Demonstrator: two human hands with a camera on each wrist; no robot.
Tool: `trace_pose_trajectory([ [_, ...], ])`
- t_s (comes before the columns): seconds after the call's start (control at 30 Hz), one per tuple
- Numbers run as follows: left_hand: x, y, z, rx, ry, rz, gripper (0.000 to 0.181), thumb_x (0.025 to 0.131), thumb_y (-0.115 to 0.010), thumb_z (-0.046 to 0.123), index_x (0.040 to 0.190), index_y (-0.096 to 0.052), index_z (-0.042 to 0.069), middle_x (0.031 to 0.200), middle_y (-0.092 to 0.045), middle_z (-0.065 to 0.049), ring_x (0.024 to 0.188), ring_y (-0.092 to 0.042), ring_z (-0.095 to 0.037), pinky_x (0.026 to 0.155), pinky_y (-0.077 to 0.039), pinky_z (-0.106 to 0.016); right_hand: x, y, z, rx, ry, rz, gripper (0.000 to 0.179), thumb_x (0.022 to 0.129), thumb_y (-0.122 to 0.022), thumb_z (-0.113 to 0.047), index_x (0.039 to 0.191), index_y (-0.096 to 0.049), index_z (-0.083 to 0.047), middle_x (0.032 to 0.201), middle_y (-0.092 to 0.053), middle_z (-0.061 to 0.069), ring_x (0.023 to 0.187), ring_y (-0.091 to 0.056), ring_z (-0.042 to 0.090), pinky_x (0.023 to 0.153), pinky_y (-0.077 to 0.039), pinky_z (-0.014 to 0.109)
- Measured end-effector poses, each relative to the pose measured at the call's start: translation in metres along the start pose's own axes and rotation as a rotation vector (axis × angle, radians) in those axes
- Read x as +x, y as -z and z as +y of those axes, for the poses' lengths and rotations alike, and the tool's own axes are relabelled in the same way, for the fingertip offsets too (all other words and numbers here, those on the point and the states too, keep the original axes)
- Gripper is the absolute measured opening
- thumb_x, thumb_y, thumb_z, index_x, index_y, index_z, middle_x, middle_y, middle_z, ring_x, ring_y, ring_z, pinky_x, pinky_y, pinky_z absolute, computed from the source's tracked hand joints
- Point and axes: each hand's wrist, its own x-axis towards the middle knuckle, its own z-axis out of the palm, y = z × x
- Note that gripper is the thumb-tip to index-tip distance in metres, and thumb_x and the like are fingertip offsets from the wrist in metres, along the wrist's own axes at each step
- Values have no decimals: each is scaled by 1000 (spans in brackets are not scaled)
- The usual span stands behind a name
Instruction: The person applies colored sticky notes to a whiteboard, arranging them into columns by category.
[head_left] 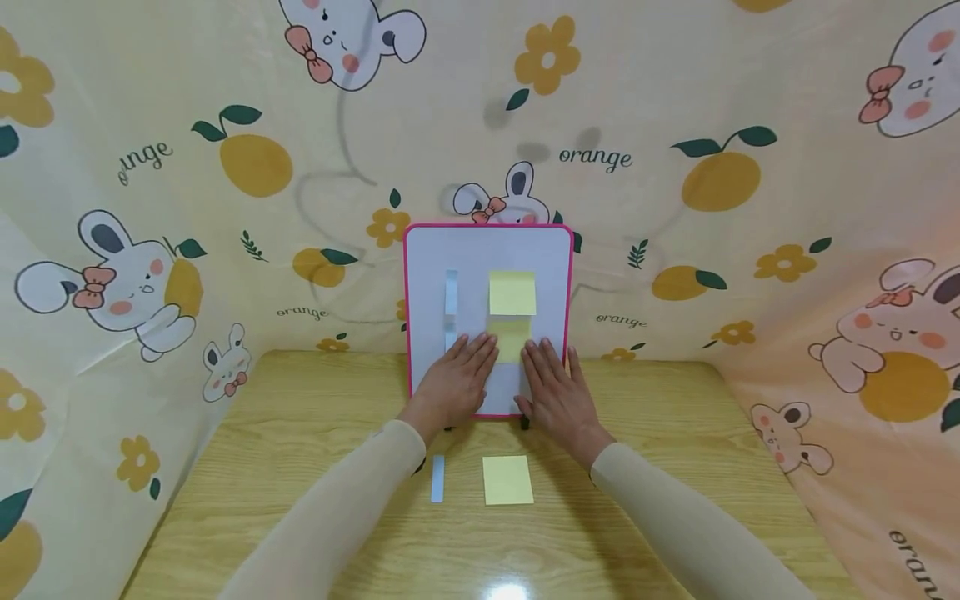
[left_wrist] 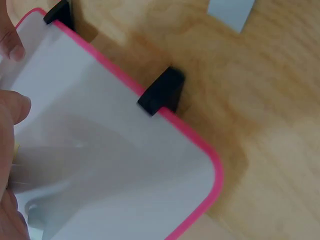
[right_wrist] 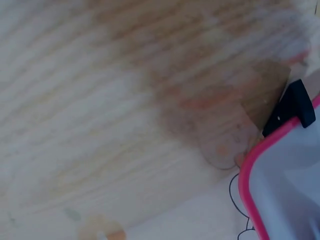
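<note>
A small whiteboard (head_left: 450, 246) with a pink frame stands upright on the table. On its right half are two yellow sticky notes, an upper one (head_left: 512, 292) and a lower one (head_left: 511, 342). My left hand (head_left: 453, 383) lies against the board with straight fingers, its fingertips at the lower note's left edge. At that note's right edge, the extended fingers of my right hand (head_left: 558, 392) rest on the board. Pale blue strips (head_left: 452, 292) run down the board's left side, the lower one partly hidden by my left hand.
In front of the board, a loose blue strip (head_left: 437, 478) and another yellow sticky note (head_left: 507, 480) lie on the wooden table (head_left: 315, 467). Black feet (left_wrist: 162, 92) clip onto the board's bottom edge. Behind stands a patterned cloth backdrop (head_left: 450, 108) with rabbits and oranges.
</note>
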Motion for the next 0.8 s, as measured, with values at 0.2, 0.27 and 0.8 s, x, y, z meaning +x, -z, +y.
trace_pose_trajectory([
  [0.2,-9,-8,10,-26,-6,19,71,112,-46,40,169,-20,6,178,-12,-8,166,-7,-25,136,-10,-45,-8,-6,-1,-30,26,36,79,108,-44,-56,168,-26,-7,177,-16,8,165,-9,31,133,-13,62],
  [0.27,-11,-9,12,-25,-2,14,69,113,-45,38,169,-20,6,177,-12,-8,165,-7,-24,136,-11,-45,-10,-8,-2,-21,28,42,78,109,-44,-55,167,-27,-7,177,-16,9,165,-10,31,133,-10,62],
  [0.8,-18,-19,19,-126,42,24,82,108,-47,58,168,-24,8,177,-17,-8,165,-10,-25,136,-9,-45,-14,-11,-6,-16,4,21,79,108,-43,-58,167,-28,-8,178,-16,8,165,-7,33,132,-14,65],
])
